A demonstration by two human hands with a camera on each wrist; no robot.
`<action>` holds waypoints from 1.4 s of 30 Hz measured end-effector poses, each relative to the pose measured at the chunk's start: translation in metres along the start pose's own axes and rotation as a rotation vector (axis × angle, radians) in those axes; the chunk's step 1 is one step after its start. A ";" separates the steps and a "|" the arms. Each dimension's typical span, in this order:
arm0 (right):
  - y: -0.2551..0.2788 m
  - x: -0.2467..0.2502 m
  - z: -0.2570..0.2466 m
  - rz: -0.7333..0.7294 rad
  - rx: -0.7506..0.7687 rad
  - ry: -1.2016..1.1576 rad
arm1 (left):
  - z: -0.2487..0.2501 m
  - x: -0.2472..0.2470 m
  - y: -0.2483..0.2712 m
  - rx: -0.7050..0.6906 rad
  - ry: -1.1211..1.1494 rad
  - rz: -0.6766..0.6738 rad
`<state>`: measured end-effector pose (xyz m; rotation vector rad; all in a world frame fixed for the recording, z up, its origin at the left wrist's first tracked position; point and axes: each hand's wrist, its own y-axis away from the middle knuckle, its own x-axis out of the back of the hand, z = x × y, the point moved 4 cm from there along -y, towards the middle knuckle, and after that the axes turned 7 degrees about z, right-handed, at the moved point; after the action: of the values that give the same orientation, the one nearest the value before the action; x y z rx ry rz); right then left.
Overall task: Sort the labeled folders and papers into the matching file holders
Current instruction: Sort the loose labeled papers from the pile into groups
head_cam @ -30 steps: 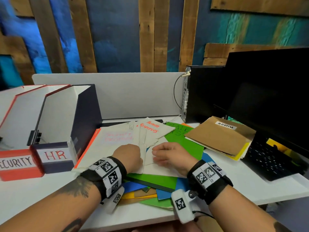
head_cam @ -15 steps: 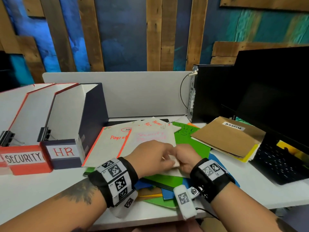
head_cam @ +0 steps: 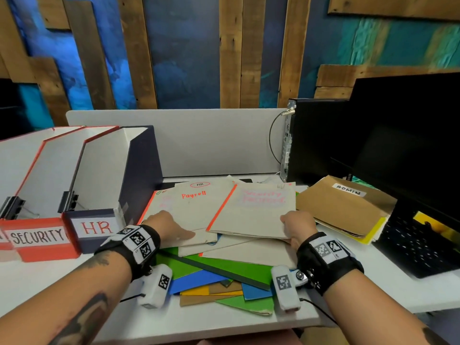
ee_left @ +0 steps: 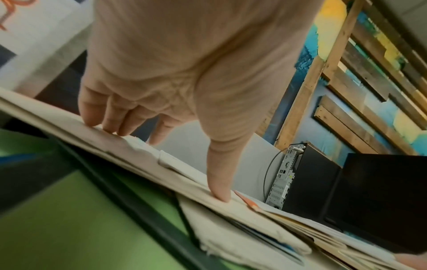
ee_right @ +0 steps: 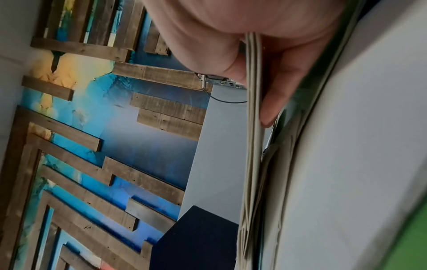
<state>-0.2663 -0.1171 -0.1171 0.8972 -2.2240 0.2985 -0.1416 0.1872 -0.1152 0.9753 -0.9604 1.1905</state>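
Over the paper pile [head_cam: 224,265], right hand [head_cam: 297,226] pinching security folder [head_cam: 256,210]; left hand [head_cam: 164,225] fingers flat on payroll sheet [head_cam: 189,207].

You can't read the pink lettering on the bundle [head_cam: 254,210] in your right hand [head_cam: 297,226]; it is too faint. Your right fingers [ee_right: 277,87] are mostly tucked under it. The file holder left of SECURITY [head_cam: 37,236] is cut off by the edge. The coloured folders [head_cam: 224,282] lie largely buried under the papers.
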 end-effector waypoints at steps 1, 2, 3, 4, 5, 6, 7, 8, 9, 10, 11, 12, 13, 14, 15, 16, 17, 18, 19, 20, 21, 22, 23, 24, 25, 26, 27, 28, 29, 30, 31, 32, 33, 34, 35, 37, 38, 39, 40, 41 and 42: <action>-0.001 0.003 0.000 0.026 0.000 0.004 | 0.001 0.003 0.003 0.009 -0.015 0.025; -0.004 0.003 0.000 0.028 0.016 0.046 | 0.003 0.003 0.004 0.017 -0.006 0.037; -0.003 0.004 -0.002 0.031 0.069 0.137 | 0.005 0.003 0.005 0.021 0.034 0.039; 0.002 0.007 -0.004 0.007 0.116 0.140 | 0.006 0.001 0.003 0.024 0.105 0.027; 0.007 0.004 -0.005 -0.024 0.117 0.155 | 0.008 0.000 0.003 0.024 0.191 0.020; 0.006 0.002 -0.005 -0.032 0.123 0.107 | 0.010 -0.001 0.001 0.035 0.289 0.017; 0.005 -0.004 0.001 -0.077 0.064 -0.011 | 0.011 -0.003 0.000 0.049 0.387 0.014; 0.002 -0.010 0.005 -0.142 -0.089 -0.198 | 0.013 -0.005 -0.001 0.071 0.480 0.010; 0.000 -0.018 0.009 -0.175 -0.163 -0.362 | 0.016 -0.006 -0.002 0.087 0.561 0.007; -0.001 -0.022 0.011 -0.182 -0.143 -0.412 | 0.017 -0.008 -0.003 0.110 0.621 0.001; -0.003 -0.025 0.013 -0.199 -0.167 -0.459 | 0.019 -0.009 -0.002 0.134 0.676 -0.002; -0.005 -0.029 0.015 -0.228 -0.161 -0.424 | 0.019 -0.012 -0.003 0.165 0.711 -0.012; -0.005 -0.032 0.016 -0.266 -0.140 -0.388 | 0.018 -0.015 -0.003 0.195 0.738 -0.026; -0.003 -0.036 0.014 -0.302 -0.109 -0.346 | 0.018 -0.017 -0.003 0.216 0.759 -0.045; -0.003 -0.041 0.014 -0.348 -0.084 -0.340 | 0.017 -0.018 -0.002 0.225 0.788 -0.061; -0.004 -0.046 0.014 -0.381 -0.056 -0.341 | 0.016 -0.021 -0.005 0.236 0.821 -0.063; -0.006 -0.051 0.015 -0.414 -0.043 -0.344 | 0.015 -0.021 -0.005 0.244 0.848 -0.083; -0.006 -0.053 0.015 -0.439 -0.040 -0.343 | 0.015 -0.021 -0.004 0.260 0.866 -0.105; -0.004 -0.054 0.014 -0.450 -0.038 -0.364 | 0.014 -0.019 -0.003 0.270 0.885 -0.112; 0.000 -0.054 0.013 -0.462 -0.034 -0.382 | 0.014 -0.017 -0.001 0.280 0.897 -0.114; 0.002 -0.053 0.011 -0.478 -0.032 -0.400 | 0.015 -0.015 0.001 0.282 0.915 -0.119; 0.005 -0.052 0.009 -0.491 -0.030 -0.415 | 0.016 -0.014 0.002 0.282 0.924 -0.126; 0.006 -0.051 0.008 -0.493 -0.026 -0.418 | 0.017 -0.014 0.001 0.276 0.938 -0.132; 0.008 -0.050 0.007 -0.489 -0.028 -0.415 | 0.018 -0.014 0.002 0.269 0.960 -0.132; 0.009 -0.049 0.006 -0.480 -0.027 -0.419 | 0.020 -0.014 0.004 0.262 0.984 -0.131; 0.011 -0.046 0.004 -0.468 -0.034 -0.428 | 0.022 -0.014 0.004 0.255 1.019 -0.129; 0.012 -0.042 0.003 -0.439 -0.047 -0.439 | 0.024 -0.014 0.005 0.251 1.060 -0.134; 0.014 -0.038 0.001 -0.396 -0.066 -0.462 | 0.027 -0.013 0.006 0.242 1.100 -0.143; 0.014 -0.033 0.001 -0.358 -0.083 -0.505 | 0.030 -0.012 0.006 0.232 1.127 -0.151; 0.014 -0.030 0.001 -0.329 -0.099 -0.555 | 0.033 -0.011 0.007 0.217 1.149 -0.161; 0.012 -0.029 0.003 -0.303 -0.113 -0.588 | 0.037 -0.009 0.008 0.197 1.174 -0.183; 0.008 -0.028 0.005 -0.277 -0.115 -0.591 | 0.042 -0.008 0.009 0.177 1.210 -0.212; 0.006 -0.028 0.006 -0.259 -0.109 -0.580 | 0.047 -0.006 0.012 0.163 1.242 -0.246; 0.005 -0.029 0.007 -0.248 -0.108 -0.564 | 0.052 -0.005 0.014 0.160 1.275 -0.278; 0.005 -0.029 0.007 -0.240 -0.111 -0.544 | 0.056 -0.002 0.018 0.156 1.299 -0.312; 0.002 -0.032 0.009 -0.239 -0.113 -0.488 | 0.065 0.002 0.021 0.145 1.333 -0.365; 0.001 -0.032 0.010 -0.240 -0.113 -0.467 | 0.067 0.003 0.021 0.145 1.342 -0.376; 0.002 -0.030 0.009 -0.244 -0.119 -0.454 | 0.070 0.004 0.023 0.145 1.352 -0.379; 0.003 -0.029 0.010 -0.257 -0.134 -0.460 | 0.071 0.003 0.021 0.144 1.363 -0.384; 0.006 -0.028 0.010 -0.277 -0.159 -0.482 | 0.073 0.003 0.023 0.143 1.381 -0.392; 0.008 -0.026 0.010 -0.297 -0.183 -0.513 | 0.073 0.002 0.023 0.139 1.387 -0.398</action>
<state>-0.2635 -0.1026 -0.1425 1.2894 -2.4699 -0.3041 -0.1695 0.1205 -0.0903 0.2242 0.4059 1.2254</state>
